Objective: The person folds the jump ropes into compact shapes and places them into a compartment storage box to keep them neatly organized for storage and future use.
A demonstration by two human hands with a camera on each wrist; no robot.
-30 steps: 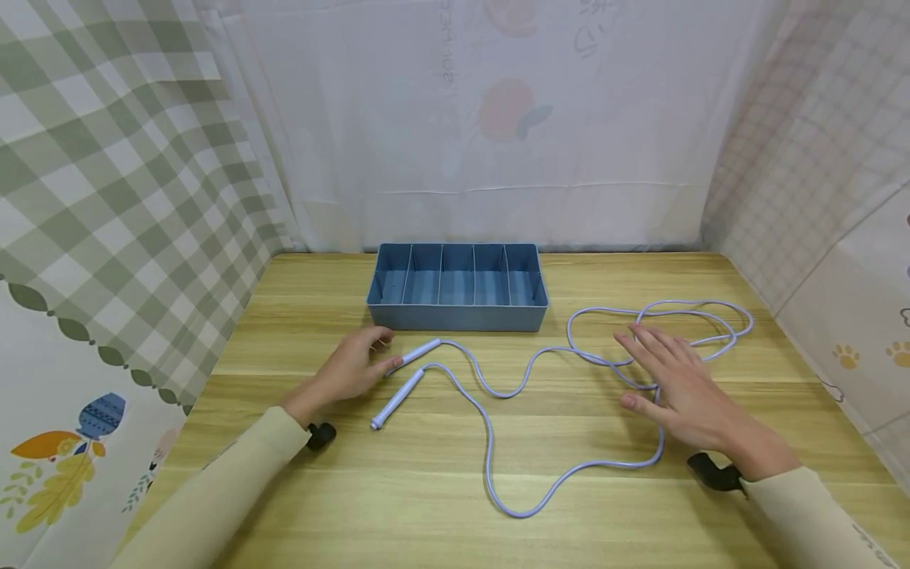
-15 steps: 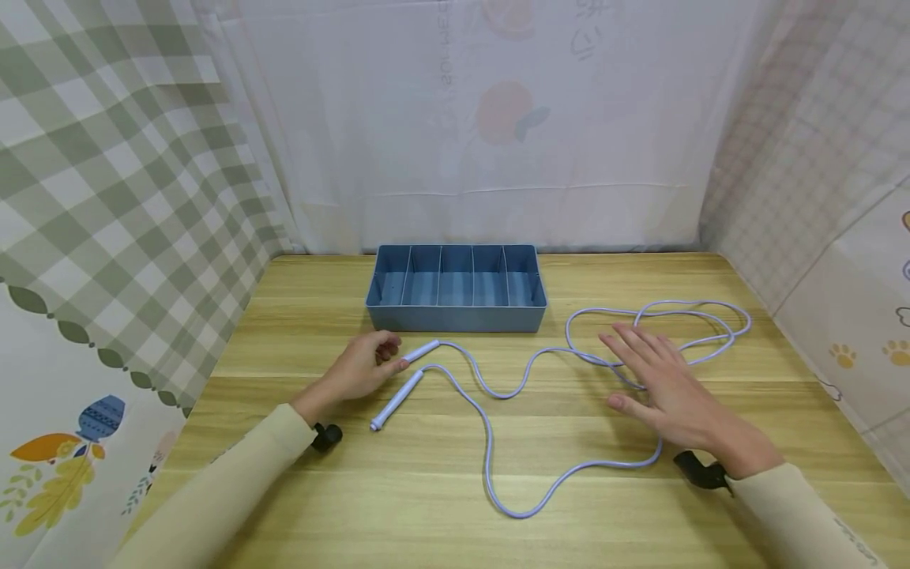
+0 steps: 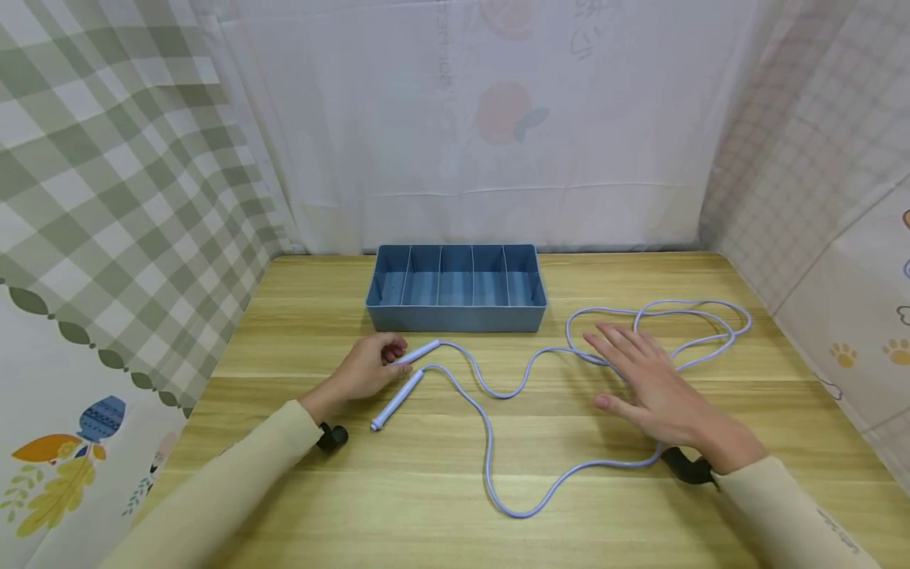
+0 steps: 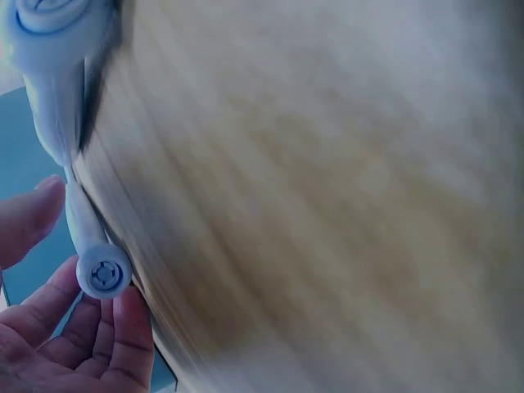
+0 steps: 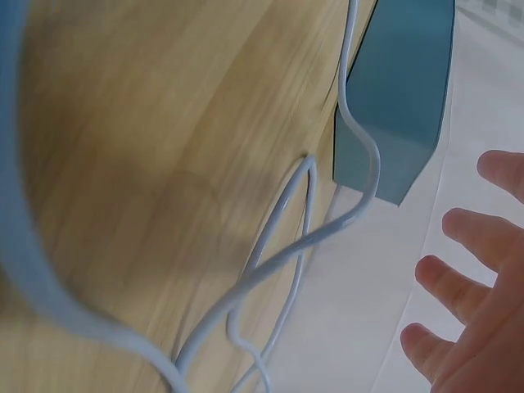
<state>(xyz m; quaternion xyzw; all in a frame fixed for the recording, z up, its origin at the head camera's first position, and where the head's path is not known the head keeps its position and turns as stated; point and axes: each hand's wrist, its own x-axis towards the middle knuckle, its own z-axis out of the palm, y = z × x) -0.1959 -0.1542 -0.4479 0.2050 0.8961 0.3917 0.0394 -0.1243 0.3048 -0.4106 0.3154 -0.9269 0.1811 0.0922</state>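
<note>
A pale lilac skipping rope [image 3: 520,516] lies on the wooden table, its two handles side by side at the left. My left hand [image 3: 365,367] is at the far handle [image 3: 425,348], thumb on the near side and loosely bent fingers on the other. The left wrist view shows its end cap [image 4: 104,274] between thumb and fingertips, with a gap beside the thumb. The near handle [image 3: 396,403] lies closer to me, untouched. My right hand [image 3: 654,391], fingers spread and fairly straight, hovers over the rope's right-hand loops and hides part of them.
A blue-grey organiser box [image 3: 458,318] with several compartments stands behind the handles, near the table's back edge. Rope loops [image 3: 700,301] spread across the table's right side. Patterned cloth [image 3: 135,158] hangs along the left, and more cloth closes off the back and right.
My left hand has edged right along the far handle, its fingers bending a little more. My right hand has drifted left above the rope. The rope and box stay in place.
</note>
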